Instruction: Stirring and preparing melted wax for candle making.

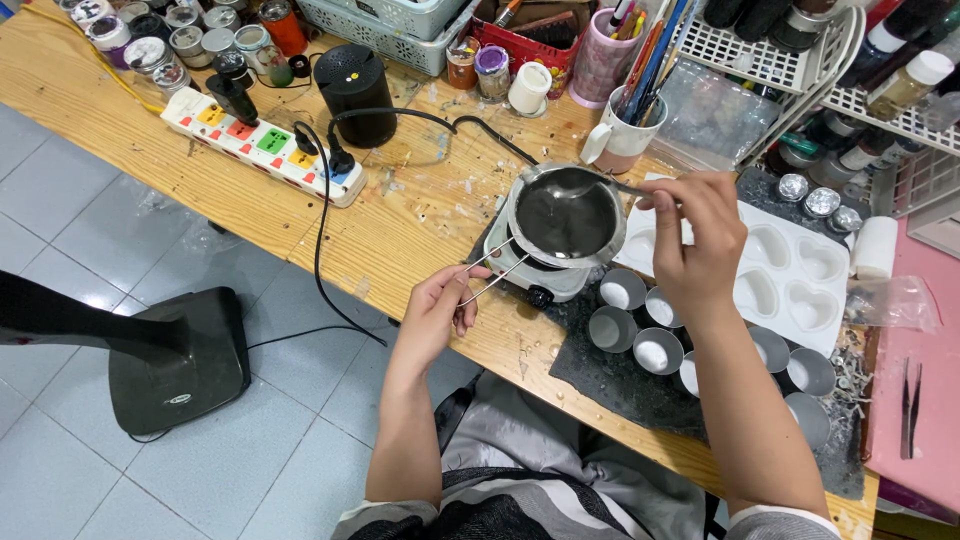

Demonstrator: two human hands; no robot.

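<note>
— So, left hand pinches the wire handle of the small metal melting pot on the white hot plate?
— Yes; right hand grips a thin metal spoon just left of it. Stir slowly, handle steady.

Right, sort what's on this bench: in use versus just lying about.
In use: left hand on the wire handle of the melting pot; right hand holding the spoon; small hotplate.

Lying about: power strip, black speaker, heart mould, small tins, brush mug.
</note>
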